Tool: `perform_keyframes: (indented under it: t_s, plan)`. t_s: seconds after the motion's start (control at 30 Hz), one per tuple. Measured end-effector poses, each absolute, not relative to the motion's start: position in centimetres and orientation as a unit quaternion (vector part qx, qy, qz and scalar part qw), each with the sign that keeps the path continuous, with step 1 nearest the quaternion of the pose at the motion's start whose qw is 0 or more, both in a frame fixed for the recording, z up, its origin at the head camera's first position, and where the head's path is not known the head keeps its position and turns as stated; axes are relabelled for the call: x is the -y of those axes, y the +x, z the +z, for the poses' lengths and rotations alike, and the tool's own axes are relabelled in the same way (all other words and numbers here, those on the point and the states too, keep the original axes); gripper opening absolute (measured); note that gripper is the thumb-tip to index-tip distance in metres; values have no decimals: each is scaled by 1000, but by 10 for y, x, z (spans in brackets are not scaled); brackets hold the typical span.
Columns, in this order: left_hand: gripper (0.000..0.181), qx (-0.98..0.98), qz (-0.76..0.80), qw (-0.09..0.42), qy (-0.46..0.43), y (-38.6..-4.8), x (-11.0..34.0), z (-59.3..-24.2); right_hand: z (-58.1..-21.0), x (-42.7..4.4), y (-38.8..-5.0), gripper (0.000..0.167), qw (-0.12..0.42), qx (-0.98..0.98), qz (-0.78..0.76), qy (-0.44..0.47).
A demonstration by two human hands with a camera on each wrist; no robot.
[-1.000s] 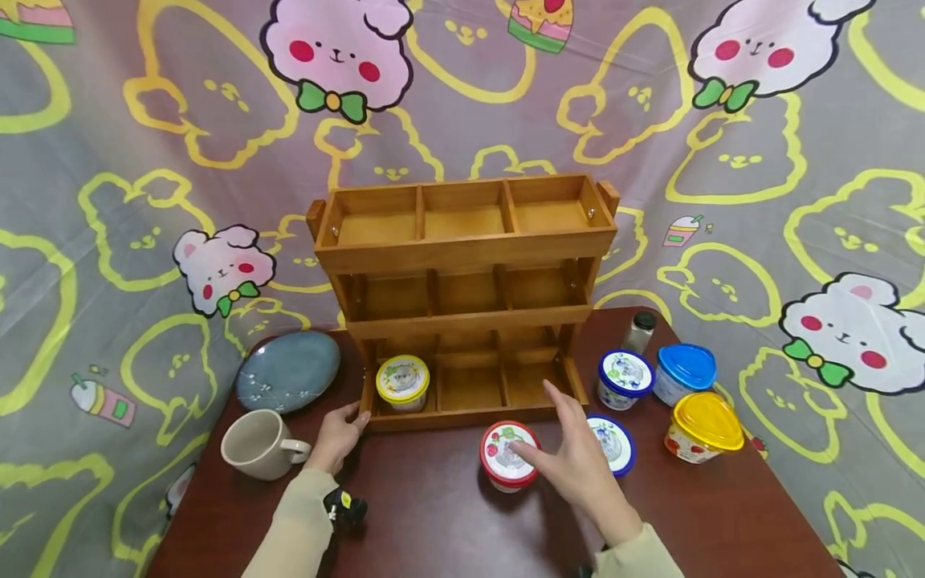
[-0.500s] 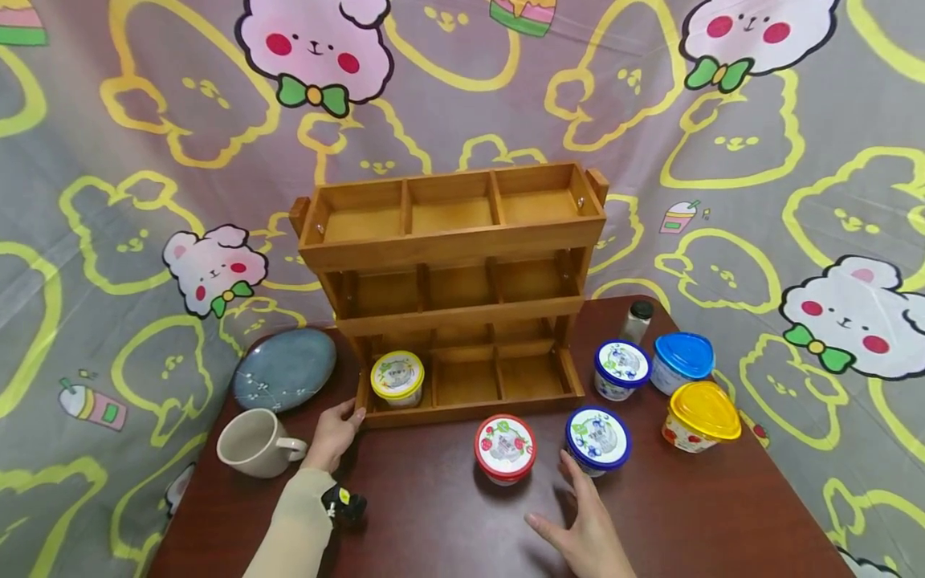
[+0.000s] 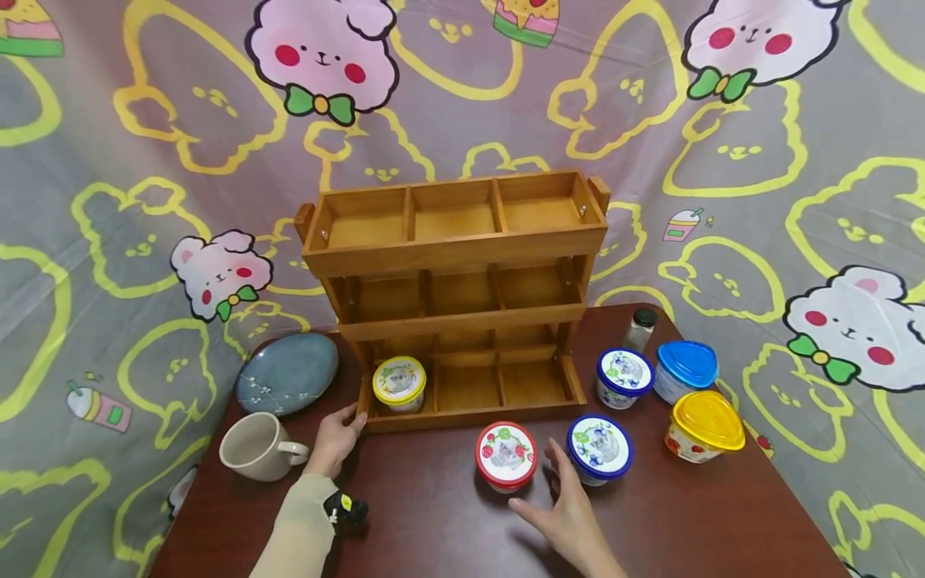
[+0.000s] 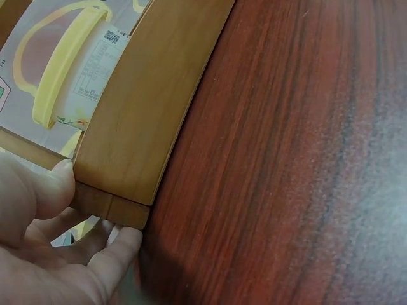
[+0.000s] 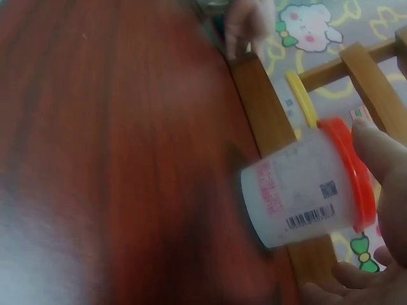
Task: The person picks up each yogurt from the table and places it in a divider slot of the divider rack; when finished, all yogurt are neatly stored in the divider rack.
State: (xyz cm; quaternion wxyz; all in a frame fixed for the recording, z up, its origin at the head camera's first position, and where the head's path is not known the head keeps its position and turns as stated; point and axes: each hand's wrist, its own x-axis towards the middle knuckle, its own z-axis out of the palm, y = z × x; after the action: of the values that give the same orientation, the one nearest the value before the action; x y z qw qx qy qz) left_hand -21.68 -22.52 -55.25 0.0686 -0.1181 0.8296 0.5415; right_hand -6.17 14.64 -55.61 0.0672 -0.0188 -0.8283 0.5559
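Observation:
My left hand (image 3: pixel 337 440) holds the lower left front corner of a three-tier wooden rack (image 3: pixel 455 258), thumb and fingers at the corner's end in the left wrist view. My right hand (image 3: pixel 569 514) is spread around the near right side of a red-lidded tub (image 3: pixel 507 456), thumb and fingers apart; contact cannot be told. Just right of those fingers stands a blue-lidded tub (image 3: pixel 600 448). In the rack's bottom left compartment sits a yellow-lidded tub (image 3: pixel 400 383). The right wrist view has the red-lidded tub (image 5: pixel 299 190) between table and hand.
On the left lie a blue-grey plate (image 3: pixel 287 374) and a beige mug (image 3: pixel 262 447). To the right are another round blue-lidded tub (image 3: pixel 625 376), a jar with a black cap (image 3: pixel 640 327), a blue-topped container (image 3: pixel 686 369) and a yellow-topped one (image 3: pixel 704 425).
My right hand has drawn back from above the tubs toward the table's near side, then moved in beside the red-lidded tub. The left hand has stayed on the rack's corner.

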Motion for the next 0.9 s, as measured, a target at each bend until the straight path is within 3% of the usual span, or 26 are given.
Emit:
perform_keyframes:
  t_s: [0.9]
  plan:
    - [48,-831,544,38,-107,-216,224,-553,-563,-129,-89,120,80,846,527,-28]
